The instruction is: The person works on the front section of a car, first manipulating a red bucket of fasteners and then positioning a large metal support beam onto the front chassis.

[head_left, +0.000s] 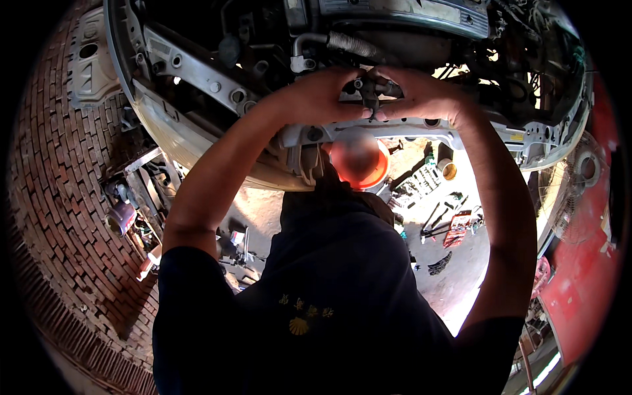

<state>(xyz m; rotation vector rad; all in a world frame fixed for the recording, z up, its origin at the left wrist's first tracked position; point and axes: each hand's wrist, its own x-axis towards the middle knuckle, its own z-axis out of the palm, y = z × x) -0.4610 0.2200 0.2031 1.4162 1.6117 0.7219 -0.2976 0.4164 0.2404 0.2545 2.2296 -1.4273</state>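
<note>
Both my arms reach forward to the front crossmember [401,125] of an open car engine bay. My left hand [319,97] and my right hand [424,95] face each other over its middle. Between them is a small dark metal part [370,92] that looks like a hood latch. The fingers of each hand curl around its far side, and the thumbs press its near side, almost touching. Whether the part is fixed to the crossmember, I cannot tell. A metal pipe [303,49] with a ribbed hose runs just beyond my left hand.
Below the crossmember sits an orange-red basin [382,168], its middle blurred. On the floor to the right lie a socket set [419,184], loose tools and a round can [447,170]. A brick wall [59,178] rises at left; a fan [579,171] and a red panel [579,283] stand at right.
</note>
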